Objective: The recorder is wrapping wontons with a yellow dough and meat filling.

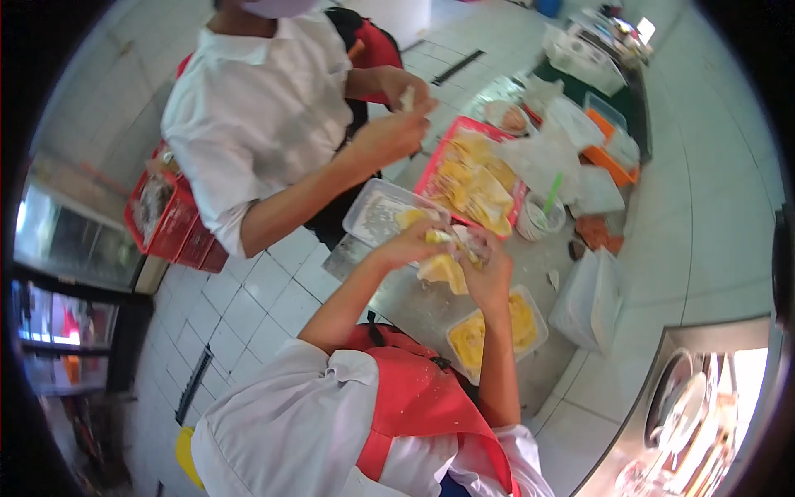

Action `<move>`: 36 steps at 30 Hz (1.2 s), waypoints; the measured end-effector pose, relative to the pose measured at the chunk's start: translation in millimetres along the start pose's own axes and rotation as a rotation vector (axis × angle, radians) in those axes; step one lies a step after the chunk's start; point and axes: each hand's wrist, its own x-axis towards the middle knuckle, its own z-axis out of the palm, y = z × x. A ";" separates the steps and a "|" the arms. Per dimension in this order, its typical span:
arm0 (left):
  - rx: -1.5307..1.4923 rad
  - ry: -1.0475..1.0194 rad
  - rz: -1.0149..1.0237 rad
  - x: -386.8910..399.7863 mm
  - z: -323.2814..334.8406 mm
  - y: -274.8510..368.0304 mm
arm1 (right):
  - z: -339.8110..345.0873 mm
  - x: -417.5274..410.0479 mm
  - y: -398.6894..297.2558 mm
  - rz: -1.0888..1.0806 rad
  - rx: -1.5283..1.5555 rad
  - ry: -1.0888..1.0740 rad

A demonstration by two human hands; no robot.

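Note:
My left hand (413, 241) and my right hand (487, 258) meet above the metal table, their fingers closed on a small yellow-and-white piece, apparently dough (440, 237). A loose yellow sheet (444, 272) shows just below them. Left of my hands is a clear plastic container of white powder (376, 214), a yellow piece at its right end. Beyond them, a pink tray (428, 174) holds thin yellow sheets (475, 180) in an overlapping heap. Nearer my body, beside my right forearm, a plastic container (542, 317) holds folded yellow pieces (469, 341). My fingers partly hide the held piece.
Across the table corner a co-worker (267, 124) in a white shirt pinches a small pale piece (407, 99). Right of the tray are a tub with a green handle (539, 216), plastic bags (540, 155) and an orange container (621, 171). Red crates (177, 233) stand behind the co-worker.

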 end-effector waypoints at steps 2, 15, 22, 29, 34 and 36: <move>-0.327 -0.007 -0.121 -17.0 14.4 -12.6 | 8.9 -14.4 13.2 0.021 -0.033 -0.021; -0.589 -0.083 -0.146 -8.9 24.2 -12.8 | -3.5 -2.5 4.0 -0.023 -0.068 -0.067; -0.917 -0.012 -0.235 20.8 40.3 1.4 | -16.7 1.7 17.1 -0.147 -0.237 0.156; -0.814 -0.023 -0.319 19.4 40.4 -31.2 | -13.6 -1.2 20.3 -0.239 -0.240 0.055; -0.923 -0.172 -0.500 18.6 38.3 -29.9 | -15.8 -6.4 18.7 -0.192 -0.174 0.049; -0.885 -0.250 -0.466 18.3 34.7 -21.6 | -15.3 -6.1 18.4 -0.216 -0.131 0.124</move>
